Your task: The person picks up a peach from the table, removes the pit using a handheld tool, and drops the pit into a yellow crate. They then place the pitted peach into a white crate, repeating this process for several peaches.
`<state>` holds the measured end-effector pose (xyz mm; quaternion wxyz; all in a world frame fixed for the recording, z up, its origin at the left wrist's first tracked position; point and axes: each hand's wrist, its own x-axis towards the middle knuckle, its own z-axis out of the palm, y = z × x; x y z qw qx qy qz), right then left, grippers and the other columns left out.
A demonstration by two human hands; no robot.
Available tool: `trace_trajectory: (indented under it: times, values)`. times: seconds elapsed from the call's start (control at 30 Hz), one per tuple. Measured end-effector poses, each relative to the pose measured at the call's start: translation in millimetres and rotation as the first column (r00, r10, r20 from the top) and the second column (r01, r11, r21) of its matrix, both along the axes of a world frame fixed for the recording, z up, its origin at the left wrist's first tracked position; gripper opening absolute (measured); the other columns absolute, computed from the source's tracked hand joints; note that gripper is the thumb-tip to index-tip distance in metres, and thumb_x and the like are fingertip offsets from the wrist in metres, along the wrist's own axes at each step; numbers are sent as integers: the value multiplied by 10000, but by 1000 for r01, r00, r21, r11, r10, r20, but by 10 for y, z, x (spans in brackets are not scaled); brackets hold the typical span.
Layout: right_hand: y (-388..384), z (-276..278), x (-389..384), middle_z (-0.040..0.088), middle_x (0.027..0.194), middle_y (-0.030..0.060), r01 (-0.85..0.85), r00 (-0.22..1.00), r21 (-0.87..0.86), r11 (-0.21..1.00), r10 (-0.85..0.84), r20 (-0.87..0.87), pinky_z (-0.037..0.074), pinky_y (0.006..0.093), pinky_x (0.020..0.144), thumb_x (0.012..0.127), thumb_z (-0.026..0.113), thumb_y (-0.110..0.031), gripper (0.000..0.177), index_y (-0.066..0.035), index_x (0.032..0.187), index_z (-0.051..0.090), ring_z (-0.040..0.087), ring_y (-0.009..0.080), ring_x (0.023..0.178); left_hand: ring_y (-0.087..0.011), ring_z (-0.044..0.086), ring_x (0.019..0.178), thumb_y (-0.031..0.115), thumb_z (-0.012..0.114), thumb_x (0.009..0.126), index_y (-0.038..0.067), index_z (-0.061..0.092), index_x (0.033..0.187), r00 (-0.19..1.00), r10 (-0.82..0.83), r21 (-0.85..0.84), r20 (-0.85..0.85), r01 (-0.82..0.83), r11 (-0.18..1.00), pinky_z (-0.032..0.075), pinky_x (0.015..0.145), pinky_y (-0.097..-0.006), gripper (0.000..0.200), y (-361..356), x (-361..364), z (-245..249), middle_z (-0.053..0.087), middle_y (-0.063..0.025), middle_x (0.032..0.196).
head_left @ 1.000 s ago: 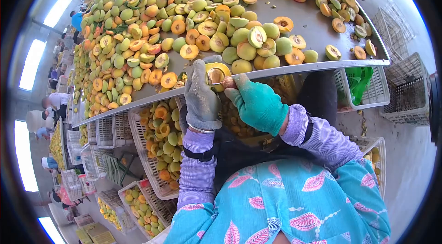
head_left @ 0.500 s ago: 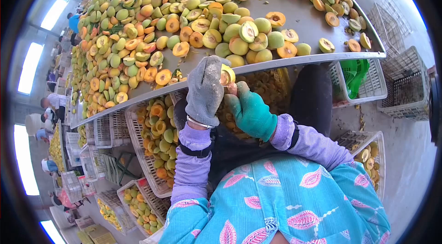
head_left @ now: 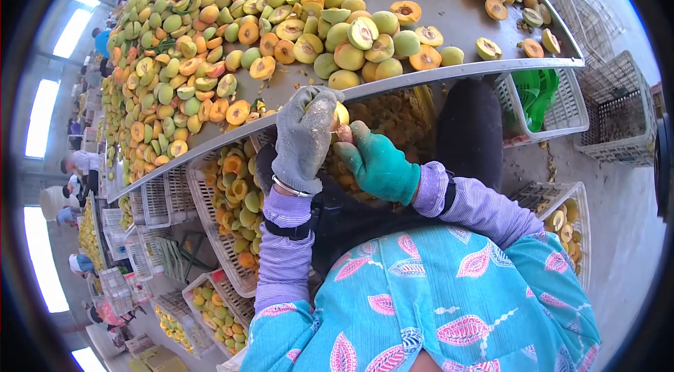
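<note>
My left hand (head_left: 305, 139), in a grey glove, is closed around a yellow-green fruit (head_left: 342, 114) at the table's front edge. Most of that fruit is hidden behind the glove. My right hand (head_left: 379, 165) wears a green glove with bare fingertips; its thumb and fingers are pinched together right beside the fruit. Whatever lies between those fingertips is too small to make out. Halved and whole fruits (head_left: 349, 56) are heaped on the metal table (head_left: 449, 71) just beyond my hands.
Below the table edge, a crate (head_left: 217, 231) of cut fruit stands at the left. More fruit lies beneath my hands. At the right are a crate with a green bag (head_left: 535, 98), a stacked crate (head_left: 618, 108) and a fruit crate (head_left: 577, 196). People (head_left: 84, 161) are at far left.
The view has shifted slightly, so the table and fruit appear a little higher and farther left. My left hand has turned a little around the fruit, which shows less of its cut face.
</note>
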<state>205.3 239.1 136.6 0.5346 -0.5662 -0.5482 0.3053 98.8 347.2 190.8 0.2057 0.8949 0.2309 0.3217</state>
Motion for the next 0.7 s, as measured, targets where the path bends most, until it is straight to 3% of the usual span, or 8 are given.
trace_trajectory:
  times: [0.07, 0.13, 0.2, 0.3, 0.4, 0.47, 0.57, 0.7]
  values:
    - [-11, 79, -58, 589, 692, 205, 42, 998, 11, 999, -41, -38, 438, 451, 516, 993, 502, -299, 299, -16, 903, 466, 592, 385, 595, -249, 642, 839, 107, 554, 906, -10, 627, 985, 998, 5, -19, 68, -4, 1000, 510, 721, -315, 159, -30, 26, 61, 649, -116, 944]
    - [30, 239, -49, 588, 699, 153, -56, 869, -94, 994, 3, -495, 439, 394, 544, 995, 505, -297, 308, -3, 901, 503, 566, 256, 583, -229, 638, 843, 149, 545, 939, -16, 624, 1002, 989, 20, -27, 145, -16, 1000, 508, 719, -307, 193, -107, 92, 78, 650, -103, 933]
    - [-12, 122, -91, 577, 699, 100, -11, 912, -30, 999, -2, -411, 435, 354, 567, 996, 508, -305, 316, 1, 921, 531, 521, 170, 612, -175, 624, 859, 239, 509, 989, -19, 623, 1020, 806, 425, -701, 413, -16, 713, 507, 713, -300, 283, -304, 176, -68, 643, -75, 910]
    - [-108, 129, -47, 585, 705, 98, -75, 932, -150, 986, 16, -361, 444, 363, 597, 994, 510, -300, 312, 4, 933, 537, 534, 189, 619, -140, 616, 758, 330, 473, 1008, -9, 636, 985, 839, 418, -825, 349, 64, 561, 503, 656, -274, 378, -255, 111, -100, 638, -73, 859]
    - [-92, 326, 62, 512, 645, 35, -499, 597, -251, 829, 119, -793, 436, 311, 416, 999, 442, -431, 376, -71, 904, 492, 484, 139, 486, -154, 607, 639, 359, 479, 994, -3, 645, 950, 877, 371, -862, 305, 89, 499, 500, 594, -267, 400, -204, 127, -7, 635, -87, 797]
    - [-56, 282, -19, 478, 633, 5, -421, 636, -213, 882, 119, -762, 394, 281, 337, 995, 408, -482, 394, -106, 896, 467, 436, 108, 437, -156, 606, 639, 371, 473, 988, -2, 644, 943, 910, 331, -919, 249, 115, 376, 503, 588, -272, 413, -98, 114, -65, 638, -100, 787]
    - [-60, 263, -54, 478, 622, -8, -639, -191, 136, 758, 15, -981, 394, 268, 359, 990, 417, -514, 411, -118, 905, 484, 439, 112, 435, -158, 607, 640, 410, 442, 993, -5, 635, 955, 930, 260, -929, 260, 167, 332, 503, 590, -270, 459, -93, 99, -29, 646, -114, 763]
    - [-76, 297, 15, 458, 613, -24, -644, -39, 37, 764, 16, -999, 391, 258, 364, 987, 418, -523, 421, -116, 915, 498, 422, 94, 436, -167, 604, 648, 417, 400, 1011, -2, 622, 986, 913, 240, -897, 329, 223, 380, 495, 588, -268, 475, -87, 126, -122, 646, -117, 754]
